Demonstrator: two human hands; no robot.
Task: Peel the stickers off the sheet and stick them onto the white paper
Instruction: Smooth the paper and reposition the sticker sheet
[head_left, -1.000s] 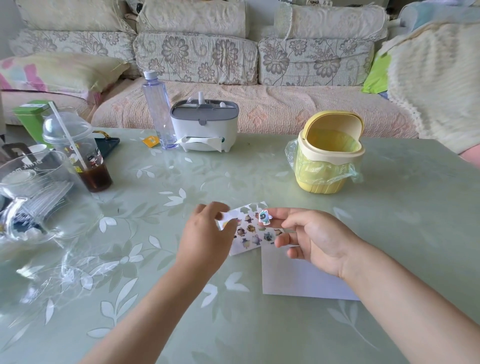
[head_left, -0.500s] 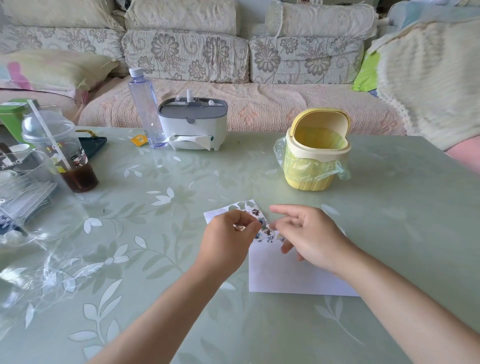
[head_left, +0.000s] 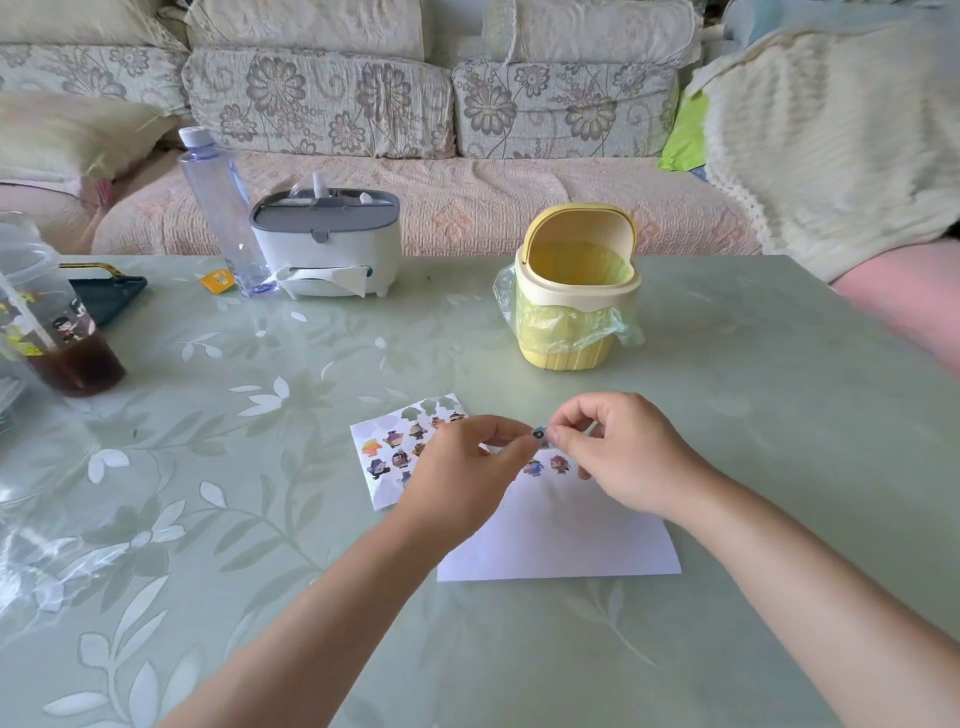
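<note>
Left hand (head_left: 467, 473) and right hand (head_left: 623, 457) both pinch the small blue sticker (head_left: 540, 434), lifted just above the plain white paper sheet (head_left: 561, 535). Probably regripping to free the sticky side before placing. Two stuck stickers (head_left: 559, 463) sit right below. The glossy cartoon sticker sheet (head_left: 387, 452) lies flat on the pale green leaf-patterned desk (head_left: 260, 467), just beside the paper, which keeps reaches short.

Left hand (head_left: 462, 478) and right hand (head_left: 623, 452) held close together, fingers curled, thumb and index tips meeting, both pinching one small blue paper sticker (head_left: 540, 433).
</note>
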